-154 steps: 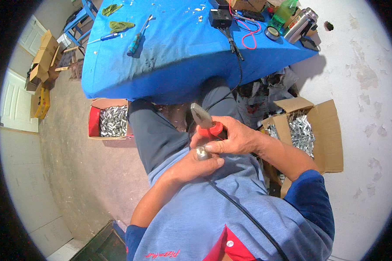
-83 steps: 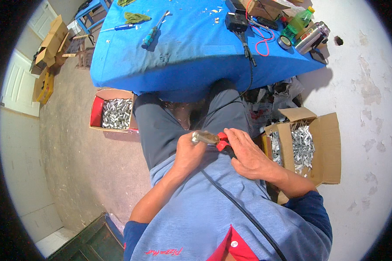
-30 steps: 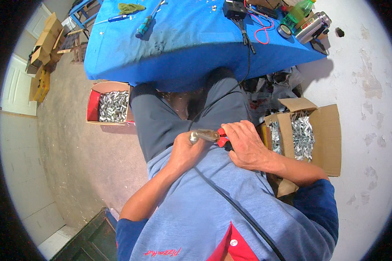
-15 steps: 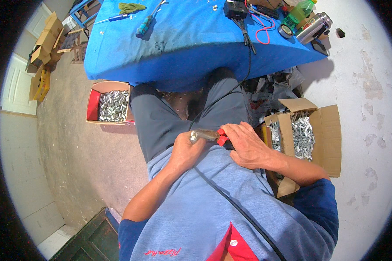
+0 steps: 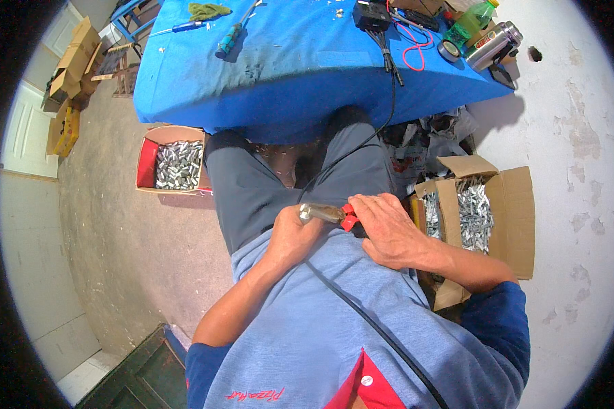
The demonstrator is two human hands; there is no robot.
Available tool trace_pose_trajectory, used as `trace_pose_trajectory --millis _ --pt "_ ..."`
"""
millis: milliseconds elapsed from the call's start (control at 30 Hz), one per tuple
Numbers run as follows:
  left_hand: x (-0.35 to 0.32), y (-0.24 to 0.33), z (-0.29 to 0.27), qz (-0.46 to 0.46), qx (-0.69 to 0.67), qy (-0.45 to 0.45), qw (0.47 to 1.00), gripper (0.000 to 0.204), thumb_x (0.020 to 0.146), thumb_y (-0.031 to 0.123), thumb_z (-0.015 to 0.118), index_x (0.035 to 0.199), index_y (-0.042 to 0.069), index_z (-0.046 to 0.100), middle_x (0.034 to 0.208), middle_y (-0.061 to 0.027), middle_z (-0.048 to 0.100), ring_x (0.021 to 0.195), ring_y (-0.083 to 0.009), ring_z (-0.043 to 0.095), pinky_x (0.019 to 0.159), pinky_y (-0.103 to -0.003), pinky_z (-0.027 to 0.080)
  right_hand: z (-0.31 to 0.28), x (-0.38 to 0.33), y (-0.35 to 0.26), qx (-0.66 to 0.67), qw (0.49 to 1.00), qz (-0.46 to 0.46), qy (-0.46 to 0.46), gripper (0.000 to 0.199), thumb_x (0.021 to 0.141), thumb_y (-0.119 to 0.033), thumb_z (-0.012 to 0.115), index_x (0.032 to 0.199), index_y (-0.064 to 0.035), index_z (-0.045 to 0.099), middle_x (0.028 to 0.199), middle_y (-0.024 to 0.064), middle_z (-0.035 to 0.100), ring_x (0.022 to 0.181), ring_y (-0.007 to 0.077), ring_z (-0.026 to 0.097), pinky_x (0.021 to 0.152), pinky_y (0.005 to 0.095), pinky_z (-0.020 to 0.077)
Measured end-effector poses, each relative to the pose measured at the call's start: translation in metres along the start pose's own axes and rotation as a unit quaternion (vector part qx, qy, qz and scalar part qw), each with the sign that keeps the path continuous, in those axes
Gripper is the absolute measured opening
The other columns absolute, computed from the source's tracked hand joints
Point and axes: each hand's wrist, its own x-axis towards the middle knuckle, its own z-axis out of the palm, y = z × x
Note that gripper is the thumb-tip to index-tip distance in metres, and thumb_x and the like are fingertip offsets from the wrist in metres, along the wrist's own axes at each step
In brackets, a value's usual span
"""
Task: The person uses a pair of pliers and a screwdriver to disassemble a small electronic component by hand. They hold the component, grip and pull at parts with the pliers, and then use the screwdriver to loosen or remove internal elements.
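Over my lap, my right hand (image 5: 392, 232) is closed on the red handles of a pair of pliers (image 5: 329, 213). The worn metal head of the pliers points left, toward my left hand (image 5: 293, 235). My left hand is closed, its fingers curled under and mostly hidden, beside a small silver metal piece (image 5: 304, 213) at the tip of the pliers. The piece seems to be held between thumb and fingers, touching the jaws. A black cable (image 5: 351, 300) runs across my shirt and passes behind my hands toward the table.
Ahead stands a blue-covered table (image 5: 286, 88) with screwdrivers (image 5: 228, 41), a black power box (image 5: 372, 15), a green bottle (image 5: 472, 24) and a steel flask (image 5: 491, 46). An open box (image 5: 143, 167) of silver cylinders sits left; a carton (image 5: 515, 218) of metal parts stands right, near the wall.
Almost nothing differs. The whole view has shifted very slightly; both hands keep the same hold on the pliers and the metal piece.
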Motion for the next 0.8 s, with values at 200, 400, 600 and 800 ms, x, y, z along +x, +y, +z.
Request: trace_pose_trajectory --millis 200,400,600,800 --pt "0.003 -0.007 -0.001 -0.005 0.03 -0.004 1.0 0.021 0.088 0.008 0.054 0.096 -0.001 0.072 0.085 -0.0079 0.072 0.074 -0.011 0.061 0.066 -0.028 0.049 -0.007 0.001 -0.006 0.01 0.999 0.03 -0.036 0.067 0.071 -0.005 0.058 0.132 0.0126 0.035 0.129 0.0306 0.047 0.116 0.0415 0.049 0.1 0.0476 0.0368" --pt "0.003 -0.003 0.002 0.003 0.017 0.012 1.0 0.022 0.083 0.013 0.057 0.094 0.001 0.072 0.082 -0.0137 0.072 0.074 -0.0174 0.067 0.067 -0.033 0.051 -0.006 -0.001 -0.005 0.066 0.997 0.025 -0.021 0.068 0.073 -0.003 0.056 0.133 0.0141 0.032 0.129 0.0329 0.044 0.12 0.0442 0.045 0.103 0.0467 0.0383" --pt "0.002 0.005 0.001 -0.003 0.022 0.008 1.0 0.02 0.082 0.011 0.06 0.094 0.001 0.072 0.082 -0.013 0.072 0.074 -0.0158 0.067 0.067 -0.032 0.051 -0.003 0.001 -0.002 0.052 0.999 0.003 -0.012 0.068 0.072 -0.001 0.055 0.134 0.0135 0.03 0.128 0.0322 0.042 0.121 0.0441 0.042 0.102 0.0466 0.0397" --pt "0.002 0.009 0.001 -0.003 0.019 0.001 1.0 0.02 0.084 0.015 0.061 0.094 0.001 0.071 0.079 -0.0141 0.071 0.071 -0.0163 0.065 0.066 -0.032 0.05 -0.007 0.004 -0.002 0.048 0.998 0.024 -0.025 0.066 0.071 -0.002 0.055 0.132 0.0117 0.033 0.123 0.0287 0.046 0.115 0.0424 0.045 0.097 0.0465 0.0428"
